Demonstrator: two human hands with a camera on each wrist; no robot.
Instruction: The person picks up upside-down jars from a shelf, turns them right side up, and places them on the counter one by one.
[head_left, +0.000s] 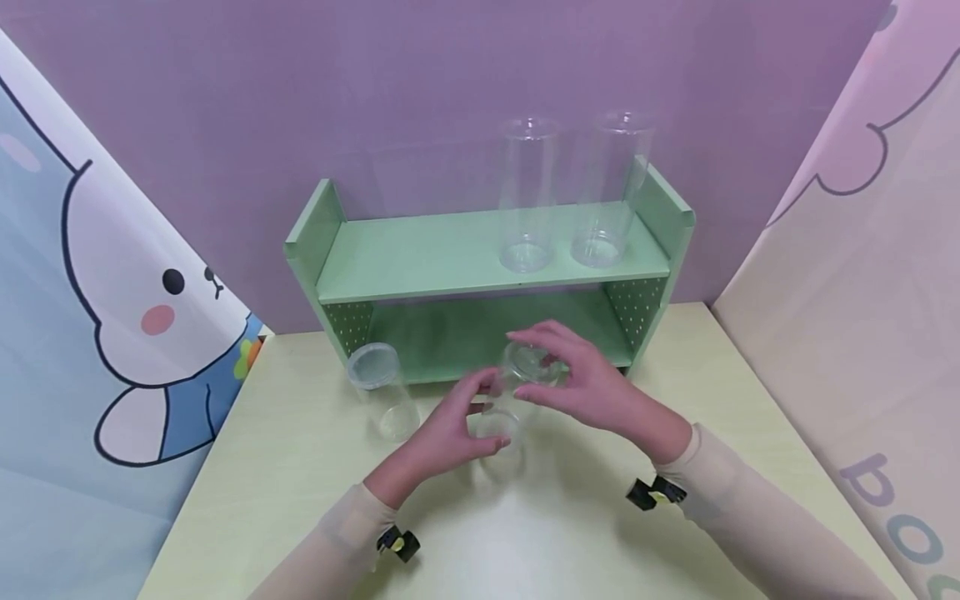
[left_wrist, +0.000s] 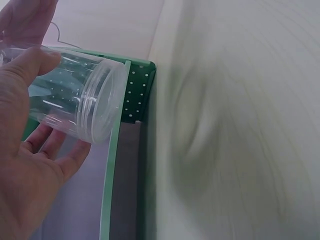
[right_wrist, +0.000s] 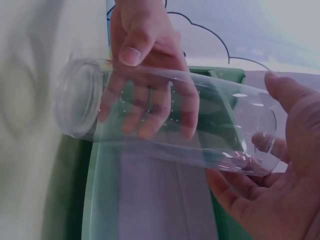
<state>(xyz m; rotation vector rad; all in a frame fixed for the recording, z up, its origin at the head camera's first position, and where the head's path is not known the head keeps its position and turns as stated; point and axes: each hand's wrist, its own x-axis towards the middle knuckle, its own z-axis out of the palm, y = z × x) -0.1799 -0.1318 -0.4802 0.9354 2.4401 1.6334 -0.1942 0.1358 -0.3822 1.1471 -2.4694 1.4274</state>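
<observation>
A clear plastic jar (head_left: 504, 408) is held between both hands over the table, in front of a green shelf (head_left: 420, 258). Its ringed, wider end points down towards the tabletop; the narrower end is up. My left hand (head_left: 450, 429) holds the lower part from the left, thumb on the near side and fingers behind the wall. My right hand (head_left: 581, 379) grips the upper end between thumb and fingers. In the right wrist view, the left fingers show through the clear wall of the jar (right_wrist: 165, 120).
Another clear jar (head_left: 378, 392) with a whitish top stands on the table (head_left: 300, 500), left of the hands. On the upper shelf at the right are two tall clear jars, one on the left (head_left: 527, 200) and one on the right (head_left: 611, 200). Printed cloths hang at both sides.
</observation>
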